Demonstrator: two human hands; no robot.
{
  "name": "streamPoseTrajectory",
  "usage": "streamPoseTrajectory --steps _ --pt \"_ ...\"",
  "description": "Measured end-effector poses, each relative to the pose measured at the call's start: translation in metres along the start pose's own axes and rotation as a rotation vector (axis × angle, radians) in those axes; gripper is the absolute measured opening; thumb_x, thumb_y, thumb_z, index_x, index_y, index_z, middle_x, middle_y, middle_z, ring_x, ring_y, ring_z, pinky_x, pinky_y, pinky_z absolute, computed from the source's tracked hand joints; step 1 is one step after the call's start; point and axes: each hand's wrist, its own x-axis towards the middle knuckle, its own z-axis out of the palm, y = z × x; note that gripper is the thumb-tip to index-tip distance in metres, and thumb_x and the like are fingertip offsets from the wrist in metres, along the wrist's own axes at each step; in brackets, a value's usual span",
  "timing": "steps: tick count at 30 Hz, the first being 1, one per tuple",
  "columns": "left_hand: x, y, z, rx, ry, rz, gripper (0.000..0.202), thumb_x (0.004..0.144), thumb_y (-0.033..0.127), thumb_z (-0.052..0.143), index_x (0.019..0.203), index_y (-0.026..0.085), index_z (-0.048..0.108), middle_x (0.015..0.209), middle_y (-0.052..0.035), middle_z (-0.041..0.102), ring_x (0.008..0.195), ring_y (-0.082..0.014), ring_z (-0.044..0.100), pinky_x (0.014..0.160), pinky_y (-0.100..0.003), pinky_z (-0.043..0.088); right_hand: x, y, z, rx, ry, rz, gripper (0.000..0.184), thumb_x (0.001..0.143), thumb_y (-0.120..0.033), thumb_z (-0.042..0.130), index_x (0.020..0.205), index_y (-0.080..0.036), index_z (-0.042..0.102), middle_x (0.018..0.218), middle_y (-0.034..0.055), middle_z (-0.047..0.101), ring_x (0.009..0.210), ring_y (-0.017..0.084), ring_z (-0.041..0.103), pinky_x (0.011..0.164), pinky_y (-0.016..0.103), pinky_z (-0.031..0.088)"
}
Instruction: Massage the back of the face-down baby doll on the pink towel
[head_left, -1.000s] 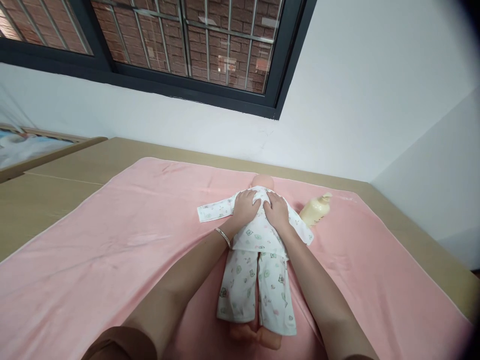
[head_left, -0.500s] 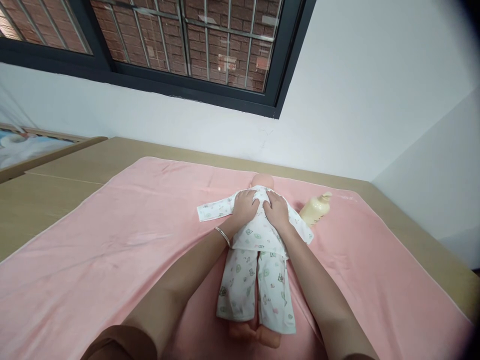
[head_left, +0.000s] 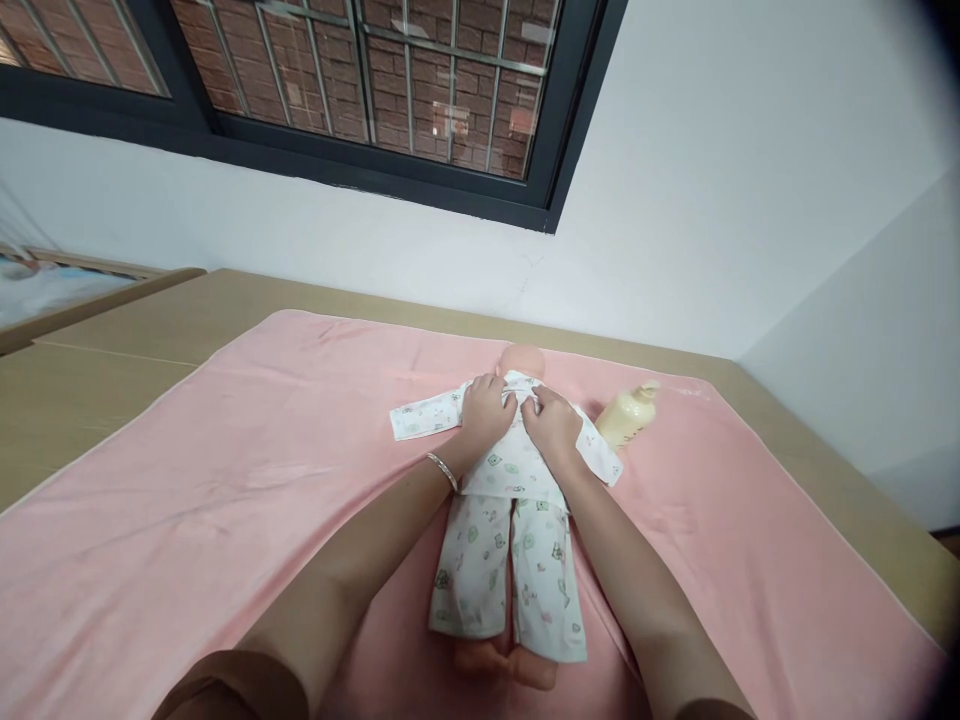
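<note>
A baby doll (head_left: pixel 517 465) in a white printed top and matching trousers (head_left: pixel 472 570) lies stretched out, head away from me; its face does not show. My left hand (head_left: pixel 486 408) rests on the left of its upper body, below the shoulder, thumb apart from the bent fingers. On the other side my right hand (head_left: pixel 553 422) lies on the top in the same way, fingers slightly curled. The thumbs point toward each other over the cloth. Beyond my hands is the doll's bald head (head_left: pixel 521 360); its bare feet (head_left: pixel 510 662) stick out nearest me.
A pale yellow baby bottle (head_left: pixel 628 415) lies beside the doll's right-hand sleeve. Under everything is a pink blanket (head_left: pixel 300 430) on a wooden surface (head_left: pixel 217 310). A white wall with a dark-framed window (head_left: pixel 450 195) rises behind. At far left is a wooden-edged bed or cot (head_left: pixel 82 290).
My fingers are slightly more curled on the doll's top, and the right thumb has shifted a little. The whole view has moved slightly; doll and bottle lie as before.
</note>
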Motion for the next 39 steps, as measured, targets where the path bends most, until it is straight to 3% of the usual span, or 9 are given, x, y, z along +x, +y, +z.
streamPoseTrajectory --steps 3,6,14,17,21,25,30,34,39 --pt "0.002 -0.004 0.004 -0.056 -0.035 0.051 0.024 0.09 0.024 0.05 0.11 0.02 0.062 0.116 -0.0083 0.066 0.112 -0.0251 0.057 0.101 -0.04 0.042 0.006 0.004 0.002 0.02 -0.046 -0.08 0.043 0.09 -0.027 0.045 0.128 -0.019 0.063 0.135 0.0081 0.062 0.127 0.025 0.054 0.106 0.037 0.041" --pt "0.003 -0.006 0.004 -0.068 -0.047 0.097 0.024 0.091 0.023 0.047 0.109 0.02 0.063 0.114 -0.0075 0.067 0.111 -0.024 0.058 0.101 -0.04 0.042 0.009 0.008 0.005 0.049 -0.058 -0.152 0.045 0.089 -0.023 0.043 0.129 -0.017 0.063 0.138 0.0085 0.06 0.131 0.023 0.051 0.111 0.036 0.037" --pt "-0.003 0.002 -0.004 -0.007 0.027 0.02 0.014 0.088 0.025 0.052 0.093 0.019 0.064 0.098 -0.0096 0.068 0.102 -0.0261 0.059 0.095 -0.04 0.045 -0.003 -0.002 -0.001 0.012 0.024 0.005 0.036 0.091 -0.032 0.048 0.117 -0.022 0.07 0.124 0.0066 0.069 0.116 0.024 0.063 0.097 0.032 0.045" --pt "-0.001 0.0 0.0 -0.039 0.024 0.007 0.019 0.088 0.024 0.053 0.102 0.018 0.064 0.107 -0.0092 0.069 0.106 -0.0263 0.059 0.097 -0.041 0.044 0.0 -0.003 -0.003 0.014 -0.012 0.012 0.038 0.092 -0.03 0.045 0.122 -0.021 0.066 0.128 0.0067 0.067 0.116 0.023 0.061 0.097 0.032 0.045" --pt "0.003 -0.006 0.004 -0.109 -0.014 0.084 0.026 0.089 0.022 0.05 0.113 0.019 0.062 0.12 -0.0073 0.067 0.113 -0.0251 0.058 0.102 -0.042 0.042 0.009 0.004 0.001 0.038 -0.075 -0.109 0.044 0.091 -0.023 0.042 0.131 -0.016 0.061 0.137 0.0096 0.06 0.127 0.024 0.054 0.108 0.035 0.039" --pt "0.003 -0.006 0.002 -0.123 0.013 0.163 0.017 0.089 0.019 0.05 0.099 0.019 0.064 0.105 -0.0077 0.07 0.102 -0.0234 0.06 0.094 -0.039 0.046 0.012 0.011 0.008 0.049 -0.088 -0.192 0.047 0.09 -0.019 0.041 0.131 -0.013 0.061 0.137 0.0111 0.06 0.131 0.023 0.051 0.112 0.035 0.035" --pt "-0.002 -0.002 0.001 -0.032 0.107 0.1 0.011 0.087 0.023 0.055 0.084 0.017 0.063 0.09 -0.01 0.068 0.094 -0.0255 0.061 0.088 -0.039 0.047 0.001 0.003 0.004 0.016 0.012 -0.062 0.037 0.092 -0.029 0.045 0.118 -0.02 0.07 0.128 0.0083 0.067 0.121 0.023 0.059 0.102 0.032 0.043" --pt "-0.001 -0.004 0.004 -0.054 0.083 0.059 0.018 0.087 0.024 0.054 0.098 0.016 0.065 0.102 -0.0107 0.07 0.101 -0.0266 0.061 0.094 -0.041 0.046 0.002 -0.001 0.0 -0.018 -0.02 -0.005 0.038 0.091 -0.03 0.046 0.121 -0.02 0.067 0.129 0.0083 0.066 0.119 0.025 0.06 0.099 0.034 0.045" --pt "0.003 -0.008 0.007 -0.135 0.003 0.125 0.028 0.089 0.021 0.05 0.115 0.019 0.063 0.12 -0.0082 0.068 0.113 -0.0251 0.058 0.102 -0.042 0.043 0.013 0.01 0.007 -0.002 -0.075 -0.211 0.047 0.09 -0.02 0.041 0.132 -0.013 0.059 0.139 0.0119 0.058 0.132 0.025 0.05 0.111 0.037 0.037"
